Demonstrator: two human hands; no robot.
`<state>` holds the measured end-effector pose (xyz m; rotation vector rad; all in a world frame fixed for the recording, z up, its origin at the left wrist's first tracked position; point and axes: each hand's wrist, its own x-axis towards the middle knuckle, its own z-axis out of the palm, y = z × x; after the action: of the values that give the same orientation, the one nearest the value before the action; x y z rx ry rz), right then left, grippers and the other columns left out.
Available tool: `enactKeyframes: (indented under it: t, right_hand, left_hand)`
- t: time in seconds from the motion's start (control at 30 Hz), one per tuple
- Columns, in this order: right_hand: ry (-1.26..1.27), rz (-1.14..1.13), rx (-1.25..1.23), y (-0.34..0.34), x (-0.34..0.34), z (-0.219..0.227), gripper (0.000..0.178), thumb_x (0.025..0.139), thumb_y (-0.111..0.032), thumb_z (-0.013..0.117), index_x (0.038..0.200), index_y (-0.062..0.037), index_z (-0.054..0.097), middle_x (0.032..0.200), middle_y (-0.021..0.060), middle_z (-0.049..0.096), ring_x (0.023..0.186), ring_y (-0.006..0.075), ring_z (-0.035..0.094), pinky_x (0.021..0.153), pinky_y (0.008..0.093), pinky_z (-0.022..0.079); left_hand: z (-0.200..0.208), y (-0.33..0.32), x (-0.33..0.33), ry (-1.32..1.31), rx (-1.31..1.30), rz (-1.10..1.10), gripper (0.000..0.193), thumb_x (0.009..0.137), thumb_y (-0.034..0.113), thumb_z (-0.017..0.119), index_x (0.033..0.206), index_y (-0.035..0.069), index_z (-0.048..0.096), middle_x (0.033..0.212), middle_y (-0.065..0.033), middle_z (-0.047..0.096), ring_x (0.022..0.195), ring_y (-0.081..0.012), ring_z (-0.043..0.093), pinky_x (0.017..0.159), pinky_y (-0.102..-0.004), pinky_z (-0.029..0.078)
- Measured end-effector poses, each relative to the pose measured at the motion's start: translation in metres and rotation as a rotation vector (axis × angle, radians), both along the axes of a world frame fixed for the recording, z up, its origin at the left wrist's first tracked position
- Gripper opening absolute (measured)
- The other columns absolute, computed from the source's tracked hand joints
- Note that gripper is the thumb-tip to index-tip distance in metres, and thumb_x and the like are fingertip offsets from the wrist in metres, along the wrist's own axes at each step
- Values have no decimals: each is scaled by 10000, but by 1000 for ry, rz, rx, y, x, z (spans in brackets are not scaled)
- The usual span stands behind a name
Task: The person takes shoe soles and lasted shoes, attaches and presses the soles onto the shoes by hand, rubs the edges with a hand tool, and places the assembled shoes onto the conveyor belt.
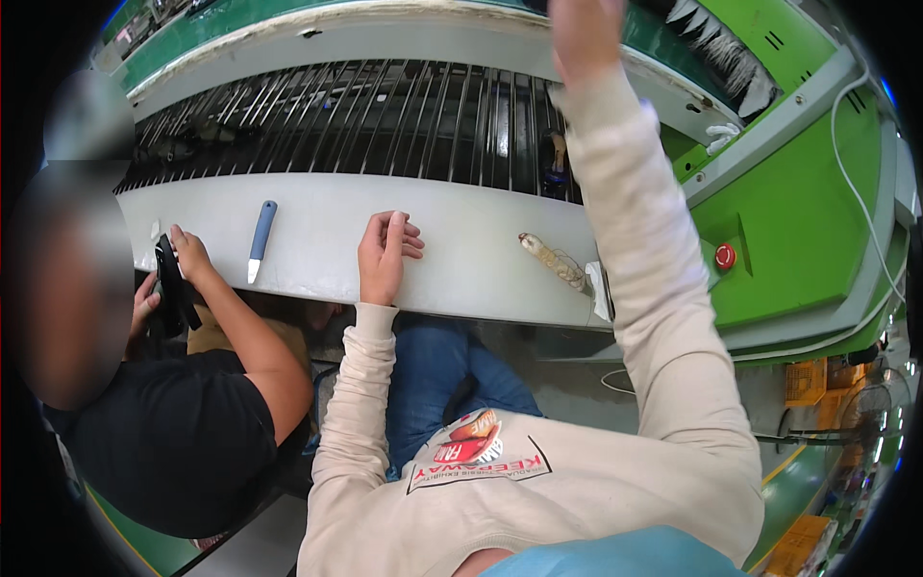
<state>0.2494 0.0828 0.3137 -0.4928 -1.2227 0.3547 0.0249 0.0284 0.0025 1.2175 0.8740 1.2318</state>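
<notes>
My left hand point(386, 258) rests on its side on the white worktop point(461, 226), fingers loosely curled and slightly apart, with nothing visible in it. Raised over the far side, my right hand point(585, 43) is smeared by motion, and its fingers run out past the top edge. A knife with a blue handle point(262, 231) and a short pale blade lies to the left of my left hand. On the right of the worktop lies a pale, stick-like thing wrapped in thread point(555, 262), dark at one tip. Beside it is a crumpled white piece of paper or cloth point(598, 290).
Beyond the worktop runs a bed of metal rods point(385, 115). A green machine housing point(798, 250) with a red push button point(725, 256) stands at the right. On my left, a person in black point(183, 423) holds a black phone-like object point(171, 288).
</notes>
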Motion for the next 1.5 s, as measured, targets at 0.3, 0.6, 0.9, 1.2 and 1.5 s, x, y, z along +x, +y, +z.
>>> enactKeyframes:
  t: [0.3,0.6,0.9,1.2,1.5]
  right_hand:
    - [-915,-809,-617,138,36,-18,562,1062,-565,511,1260,-109,775,1288,248,747,1254,452,680,1110,512,500]
    - [-1088,-694,-474,126,83,-6,527,1014,-528,637,1184,-56,798,1154,203,798,1110,359,755,978,459,566]
    - [-1165,-1502,-1249,70,334,17,502,927,-379,676,1352,-125,755,1386,200,728,1306,400,686,1102,514,535]
    - [-980,-1691,-1226,43,355,-2,385,1048,-226,545,1346,-131,769,1462,151,702,1350,394,669,1124,514,527]
    - [-916,-1756,-1223,105,385,-34,673,914,-469,692,1531,-216,600,1583,193,595,1443,425,579,1194,648,413]
  left_hand:
    - [-10,1,-2,10,6,10,257,1109,199,660,1195,-41,627,959,-120,715,776,-154,706,670,-286,591]
    - [-7,-2,1,19,43,-13,255,1079,194,707,1154,-41,646,943,-99,719,775,-138,706,685,-277,590]
    - [-7,-4,5,99,97,-6,231,1047,185,741,1102,-28,669,883,-64,729,724,-107,700,668,-257,574]
    - [-9,-5,6,151,111,30,209,1046,183,746,1075,-15,687,831,-58,728,700,-107,700,659,-266,571]
    - [-7,-11,-2,294,123,107,198,1033,162,744,1073,-22,681,828,-102,739,691,-146,722,671,-291,585]
